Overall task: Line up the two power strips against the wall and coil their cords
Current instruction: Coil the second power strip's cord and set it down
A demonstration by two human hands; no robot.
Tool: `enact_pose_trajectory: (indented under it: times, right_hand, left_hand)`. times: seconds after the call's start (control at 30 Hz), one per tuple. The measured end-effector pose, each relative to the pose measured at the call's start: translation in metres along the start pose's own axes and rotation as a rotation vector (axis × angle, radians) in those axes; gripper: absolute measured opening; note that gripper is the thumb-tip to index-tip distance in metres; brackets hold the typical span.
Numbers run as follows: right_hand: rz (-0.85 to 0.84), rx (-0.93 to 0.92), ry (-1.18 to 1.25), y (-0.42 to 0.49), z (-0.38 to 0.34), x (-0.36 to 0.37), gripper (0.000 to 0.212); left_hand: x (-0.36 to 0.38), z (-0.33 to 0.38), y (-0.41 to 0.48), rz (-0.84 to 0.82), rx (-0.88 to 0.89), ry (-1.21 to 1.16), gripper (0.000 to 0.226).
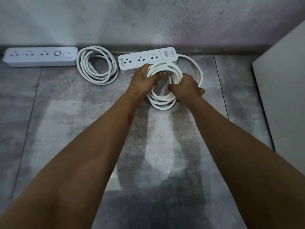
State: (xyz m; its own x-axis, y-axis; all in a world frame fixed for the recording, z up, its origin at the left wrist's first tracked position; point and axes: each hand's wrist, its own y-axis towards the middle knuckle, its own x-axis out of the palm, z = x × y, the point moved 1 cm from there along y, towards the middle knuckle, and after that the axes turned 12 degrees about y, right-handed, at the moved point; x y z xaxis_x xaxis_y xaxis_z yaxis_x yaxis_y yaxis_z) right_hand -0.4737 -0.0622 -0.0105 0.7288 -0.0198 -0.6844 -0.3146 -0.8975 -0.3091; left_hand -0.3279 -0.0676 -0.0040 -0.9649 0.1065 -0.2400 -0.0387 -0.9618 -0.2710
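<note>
Both hands (pixel 143 80) grip cord coil (pixel 163 100) by rt strip (pixel 146 59).

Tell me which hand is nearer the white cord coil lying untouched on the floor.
Left. The left hand is just right of that white cord coil; the right hand is farther right, across the second white cord bundle both grip.

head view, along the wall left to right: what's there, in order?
left power strip → coiled cord on the floor → right power strip → white panel. Left out: the second cord, gripped by the left hand and right hand, overlapping the right strip.
</note>
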Motion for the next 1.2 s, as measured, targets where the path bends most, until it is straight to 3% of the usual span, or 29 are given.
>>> enact_pose_trajectory:
  times: [0.1,0.23,0.33,0.4,0.5,0.7,0.83,1.2]
  right_hand:
    - [0.006,-0.006,0.093,-0.001,0.000,-0.001,0.032]
    - [-0.021,-0.012,0.245,-0.002,-0.002,0.001,0.029]
    - [-0.034,-0.002,0.266,-0.003,-0.003,0.004,0.031]
    - [-0.030,-0.007,0.285,-0.002,-0.002,0.003,0.031]
    - [0.013,-0.009,0.230,0.002,0.002,-0.002,0.027]
    - [0.352,-0.047,-0.016,0.011,0.007,-0.024,0.034]
    - [0.463,-0.055,-0.133,0.020,0.007,-0.032,0.038]
    - [0.453,0.206,0.097,0.058,0.008,-0.051,0.043]
  left_hand:
    - [0.001,0.007,-0.001,-0.015,0.085,0.103,0.029]
    - [-0.003,0.015,0.012,0.087,0.139,0.492,0.053]
    - [-0.018,0.005,0.017,0.044,0.082,0.390,0.082]
    - [-0.021,-0.006,0.015,0.006,0.105,0.463,0.077]
    - [-0.022,-0.016,0.017,-0.004,0.170,0.813,0.052]
    - [-0.027,-0.035,0.029,0.042,0.382,1.220,0.050]
    - [-0.029,-0.041,0.035,0.064,0.433,1.281,0.055]
    - [-0.031,-0.042,0.038,0.133,0.471,1.294,0.059]
